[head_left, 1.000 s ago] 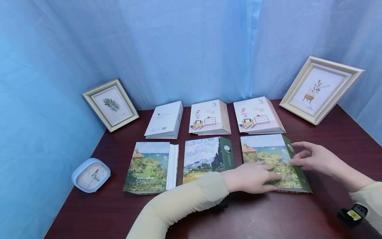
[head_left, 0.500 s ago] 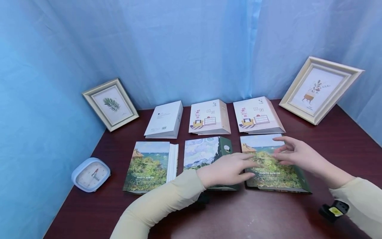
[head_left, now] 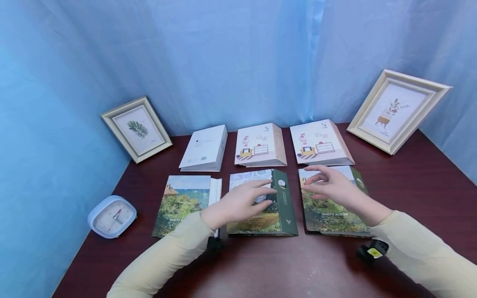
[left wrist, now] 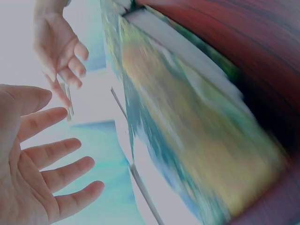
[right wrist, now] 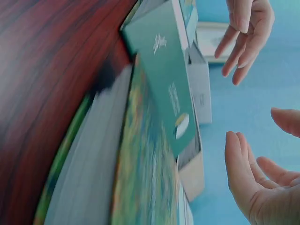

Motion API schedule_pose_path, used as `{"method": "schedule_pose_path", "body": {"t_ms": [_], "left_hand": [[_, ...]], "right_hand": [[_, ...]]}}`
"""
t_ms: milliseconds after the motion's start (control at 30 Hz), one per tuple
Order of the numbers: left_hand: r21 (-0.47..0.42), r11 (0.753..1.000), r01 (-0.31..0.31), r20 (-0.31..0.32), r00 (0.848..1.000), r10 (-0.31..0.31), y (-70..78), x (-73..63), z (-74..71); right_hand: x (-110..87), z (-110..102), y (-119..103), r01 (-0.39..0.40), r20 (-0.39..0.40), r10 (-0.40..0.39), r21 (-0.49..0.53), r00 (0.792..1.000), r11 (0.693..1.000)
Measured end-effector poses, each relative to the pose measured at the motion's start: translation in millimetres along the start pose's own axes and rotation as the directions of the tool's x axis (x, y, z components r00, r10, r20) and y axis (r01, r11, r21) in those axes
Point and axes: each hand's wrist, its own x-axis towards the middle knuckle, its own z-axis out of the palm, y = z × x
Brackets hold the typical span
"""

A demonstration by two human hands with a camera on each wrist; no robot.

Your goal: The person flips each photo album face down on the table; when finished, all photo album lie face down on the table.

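Observation:
My left hand (head_left: 242,203) hovers with spread fingers over the middle photo album (head_left: 285,213), which has a painted cover and a dark green spine. In the left wrist view nothing lies between its fingers (left wrist: 63,150). My right hand (head_left: 337,188), fingers slightly bent and holding nothing, is above the right photo album (head_left: 331,223), whose cover shows a seaside garden and a house. The right wrist view shows its thumb and fingers apart (right wrist: 243,168). A matching album (head_left: 184,207) lies at the left, its white page edges facing right; my left forearm partly covers it.
Behind, a white album with a barcode (head_left: 205,145) and two albums with room drawings (head_left: 257,142) form a second row. Picture frames lean at the back left (head_left: 136,128) and back right (head_left: 398,111). A blue clock (head_left: 112,216) stands at the left table edge.
Both hands have moved left: the left from the right album to over the middle one, the right from the right album's spine to above its cover. The albums stay in place.

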Motion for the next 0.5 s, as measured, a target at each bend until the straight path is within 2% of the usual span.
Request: {"method": "schedule_pose_path", "body": {"t_ms": [167, 267, 367, 500], "left_hand": [[0.0, 0.999, 0.052, -0.083, 0.995, -0.052, -21.3, -29.6, -9.7], [0.01, 0.994, 0.106, -0.129, 0.986, -0.104, -32.5, -46.7, -14.7], [0.006, 0.986, 0.169, -0.174, 0.971, -0.165, -43.4, -61.7, -17.9], [-0.023, 0.975, 0.219, -0.262, 0.94, -0.217, -58.9, -78.7, -20.0]], "right_hand": [[13.6, 22.5, -12.0, 0.016, 0.022, -0.018, 0.082, 1.0, 0.996], [21.5, 34.2, -19.1, 0.019, 0.047, -0.024, 0.113, 0.999, 0.993], [27.7, 44.2, -25.7, 0.012, 0.08, -0.021, 0.119, 0.997, 0.993], [36.8, 56.9, -33.3, -0.015, 0.134, -0.003, 0.131, 0.991, 0.991]]}}
